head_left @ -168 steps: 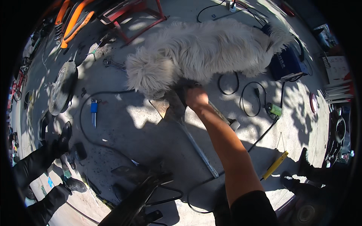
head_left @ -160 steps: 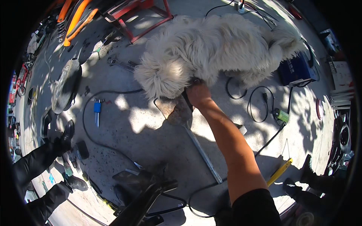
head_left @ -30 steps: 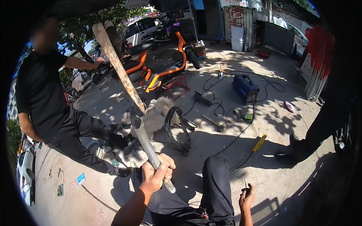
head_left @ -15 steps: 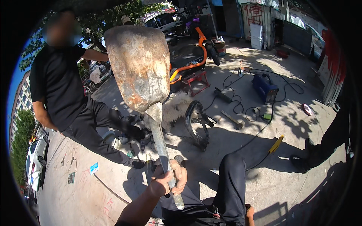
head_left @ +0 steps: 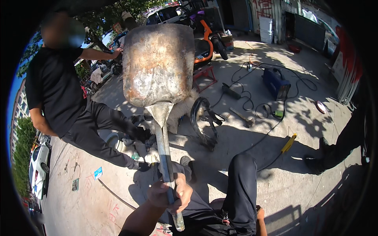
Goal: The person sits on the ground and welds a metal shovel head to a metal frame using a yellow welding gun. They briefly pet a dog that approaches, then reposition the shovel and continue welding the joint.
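Observation:
My left hand (head_left: 170,193) is closed around the metal handle of a short shovel (head_left: 158,67), holding it upright in front of me. Its broad blade is at the top, worn and stained with brown rust, its flat face toward me. The handle's lower end sticks out below my fingers. Of my right hand (head_left: 260,217), only a strip of skin shows beside my right thigh at the lower edge; its fingers are hidden. Behind the blade is a patch of pale shaggy fur (head_left: 179,114), mostly covered. A black curved frame (head_left: 202,124) stands just right of it.
A person in black (head_left: 59,82) stands at left; another person's dark-trousered leg (head_left: 346,137) is at right. On the concrete lie a blue welding machine (head_left: 276,84), cables, an angle grinder (head_left: 231,91), a hammer (head_left: 242,118) and a yellow electrode holder (head_left: 289,143). An orange scooter (head_left: 206,43) stands behind.
The shovel's blade has moved right and turned more squarely toward me, and its handle stands more upright. My left hand has dropped slightly. The standing person's outstretched arm shows more fully.

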